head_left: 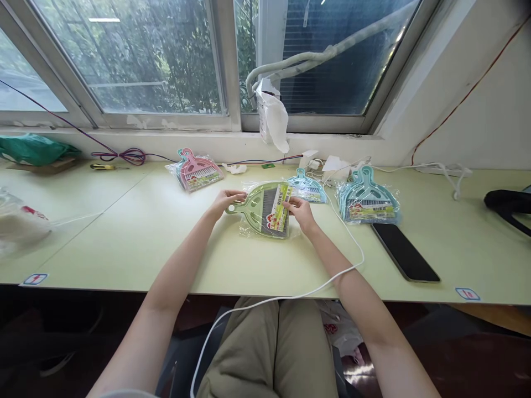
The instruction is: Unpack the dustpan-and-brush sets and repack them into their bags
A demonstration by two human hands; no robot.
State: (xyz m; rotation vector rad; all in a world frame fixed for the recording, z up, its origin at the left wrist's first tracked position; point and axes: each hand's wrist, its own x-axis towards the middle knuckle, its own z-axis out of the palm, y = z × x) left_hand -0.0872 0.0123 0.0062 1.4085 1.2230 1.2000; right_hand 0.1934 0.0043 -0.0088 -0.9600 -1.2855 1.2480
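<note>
Between my two hands is a green mini dustpan and brush set (255, 207) in clear plastic wrap, tilted above the table with its handle toward the left. My left hand (226, 203) grips it near the handle, fingers closed. At the brush end, my right hand (301, 213) pinches the edge beside the yellow label. Just behind it lies a blue wrapped dustpan set (307, 188). A stack of teal-blue wrapped sets (367, 193) lies to the right, and pink wrapped sets (199, 170) lie at the back left.
A black phone (405, 251) lies at the right. A white cable (290, 297) runs over my right forearm and the table edge. A screwdriver (103, 166), coiled wire (133, 156) and green bag (37, 148) are at the back left. The window (166, 66) stands behind.
</note>
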